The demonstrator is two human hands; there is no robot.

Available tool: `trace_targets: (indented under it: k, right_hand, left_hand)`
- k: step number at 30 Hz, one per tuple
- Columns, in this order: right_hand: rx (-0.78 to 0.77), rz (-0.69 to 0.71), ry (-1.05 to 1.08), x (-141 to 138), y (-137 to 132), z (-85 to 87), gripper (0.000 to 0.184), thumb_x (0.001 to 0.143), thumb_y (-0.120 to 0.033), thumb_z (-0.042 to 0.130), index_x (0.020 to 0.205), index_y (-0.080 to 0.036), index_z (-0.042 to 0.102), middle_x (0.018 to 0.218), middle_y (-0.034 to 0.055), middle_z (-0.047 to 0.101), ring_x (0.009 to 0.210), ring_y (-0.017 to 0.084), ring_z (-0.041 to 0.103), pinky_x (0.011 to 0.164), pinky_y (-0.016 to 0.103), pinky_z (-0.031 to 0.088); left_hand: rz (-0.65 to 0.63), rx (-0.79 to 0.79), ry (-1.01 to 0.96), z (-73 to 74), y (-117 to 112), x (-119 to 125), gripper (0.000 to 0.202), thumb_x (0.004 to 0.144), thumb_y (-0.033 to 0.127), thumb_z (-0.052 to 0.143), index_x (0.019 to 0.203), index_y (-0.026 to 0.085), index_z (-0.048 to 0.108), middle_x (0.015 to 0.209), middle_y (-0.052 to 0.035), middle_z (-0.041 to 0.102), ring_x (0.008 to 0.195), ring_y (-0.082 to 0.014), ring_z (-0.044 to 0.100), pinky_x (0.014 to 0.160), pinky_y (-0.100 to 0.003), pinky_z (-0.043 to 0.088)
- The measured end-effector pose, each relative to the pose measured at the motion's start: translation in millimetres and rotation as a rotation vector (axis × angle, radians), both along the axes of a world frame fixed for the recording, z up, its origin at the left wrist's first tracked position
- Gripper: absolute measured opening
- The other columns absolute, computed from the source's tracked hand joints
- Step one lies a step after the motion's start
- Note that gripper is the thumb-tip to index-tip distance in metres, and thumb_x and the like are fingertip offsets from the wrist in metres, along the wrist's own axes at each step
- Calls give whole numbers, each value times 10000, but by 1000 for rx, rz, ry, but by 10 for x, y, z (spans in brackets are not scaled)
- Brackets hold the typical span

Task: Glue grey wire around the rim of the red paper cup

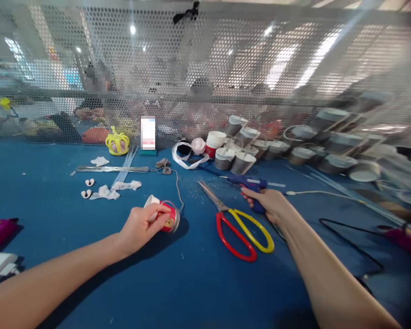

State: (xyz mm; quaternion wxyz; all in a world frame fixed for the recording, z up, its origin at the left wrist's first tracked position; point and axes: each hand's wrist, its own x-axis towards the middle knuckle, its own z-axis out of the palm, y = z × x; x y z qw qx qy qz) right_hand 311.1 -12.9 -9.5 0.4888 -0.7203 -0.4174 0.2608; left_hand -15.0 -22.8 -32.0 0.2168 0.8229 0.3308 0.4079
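Observation:
My left hand (142,227) is closed on a red and white paper cup (173,218), tipped on its side just above the blue table. A grey cord (178,185) runs from the cup back to a small tangled bundle. Further right, my right hand (273,204) grips the handle of a blue glue gun (247,182), whose nozzle points left and a clear glue stick shows at its back. Between the hands lie large open scissors (222,206) with one red and one yellow handle.
Grey-wrapped cups (241,162) crowd the back right. A lit phone (148,132) and a yellow basket-like craft piece (117,142) stand by the perforated screen (123,55). Metal wires (113,169) and lace scraps (106,192) lie at left. A black cable (349,228) crosses the right side.

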Motion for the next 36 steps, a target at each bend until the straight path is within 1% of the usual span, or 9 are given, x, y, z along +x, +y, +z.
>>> trace_targets:
  k: [3,8,14,16,19,24,28,32,36]
  right_hand:
    - [29,-21,-145,40,-54,-17,313,637,-367,669,441,-216,477,396,-28,431,367,97,377,404,261,281]
    - [85,-80,-422,44,-216,140,392,586,-423,705,391,-231,425,441,-64,265,418,82,232,474,292,165]
    - [123,73,-519,-501,-264,349,365,742,-504,524,574,-197,628,591,42,530,562,150,472,526,281,301]
    - [57,234,-458,-803,-281,360,464,785,-538,444,583,-187,672,555,45,597,515,146,508,531,279,368]
    - [-181,624,-150,-1198,-316,313,553,795,-595,388,659,-166,710,714,85,688,601,166,579,615,316,451]
    - [-169,877,318,-1492,-331,170,595,816,-626,298,803,-197,711,829,61,695,800,171,615,837,349,427]
    - [-141,915,652,-1532,-364,116,524,815,-593,366,1006,-199,654,944,67,681,890,174,613,840,329,440]
    - [-93,881,657,-1549,-443,118,435,717,-478,611,1052,-201,624,921,50,671,837,165,616,772,308,468]
    - [14,821,611,-1581,-491,133,170,661,-325,695,765,-193,669,972,26,619,884,145,578,761,269,458]
  left_hand:
    - [-32,57,-6,-4,-10,-2,163,833,224,487,893,156,622,713,-8,700,566,-93,630,573,-169,507]
    - [-45,145,-13,12,-18,7,154,828,215,489,878,153,621,682,-10,699,523,-90,617,527,-167,496]
    - [-25,187,11,19,-16,13,149,829,207,492,871,154,624,671,-5,702,512,-84,620,521,-154,487]
    - [-10,202,12,24,-14,8,142,827,206,499,868,158,625,656,1,700,497,-81,617,510,-148,482]
    - [0,237,-13,47,-32,-1,129,826,197,507,866,159,624,662,1,702,518,-81,627,526,-141,484]
    - [-84,344,-45,95,-133,6,105,833,198,520,883,164,606,689,-8,710,525,-85,634,527,-143,481]
    - [-178,359,-43,104,-192,29,95,833,184,523,894,164,593,656,1,701,534,-82,638,561,-144,492]
    - [-242,324,-27,91,-206,48,86,833,166,516,884,171,585,646,16,696,536,-73,636,560,-135,490]
    - [-280,310,-9,78,-210,46,77,834,159,509,862,178,579,660,22,694,547,-68,634,561,-129,484]
